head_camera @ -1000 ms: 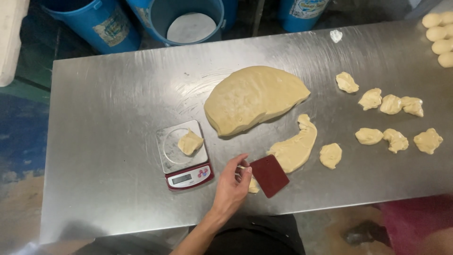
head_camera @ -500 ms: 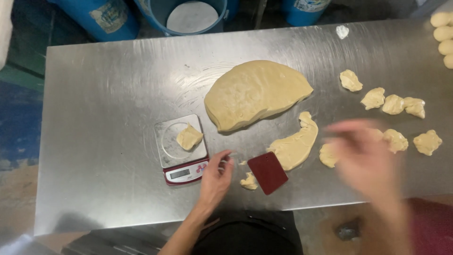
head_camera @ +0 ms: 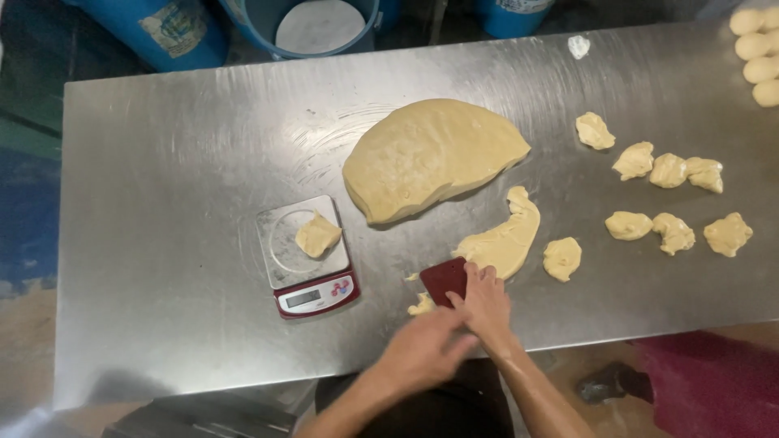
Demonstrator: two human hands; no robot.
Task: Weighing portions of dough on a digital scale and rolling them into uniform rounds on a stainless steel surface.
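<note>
Right hand [head_camera: 485, 302] rests on the dark red scraper [head_camera: 445, 281] at the counter's [head_camera: 162, 203] near edge, fingers over its near side but grip unclear; left hand [head_camera: 423, 349] is just beside, blurred, grip can't tell. Looks like the portioning step: scraper touches the curved dough strip [head_camera: 505, 240], small scrap [head_camera: 421, 305] just left, one piece [head_camera: 317, 234] on the scale [head_camera: 307, 258]; next cut needs the blade square on the strip. Big slab [head_camera: 430, 158] behind, cut pieces [head_camera: 665, 170] right, blue labelled tubs [head_camera: 174, 32] past the far edge.
</note>
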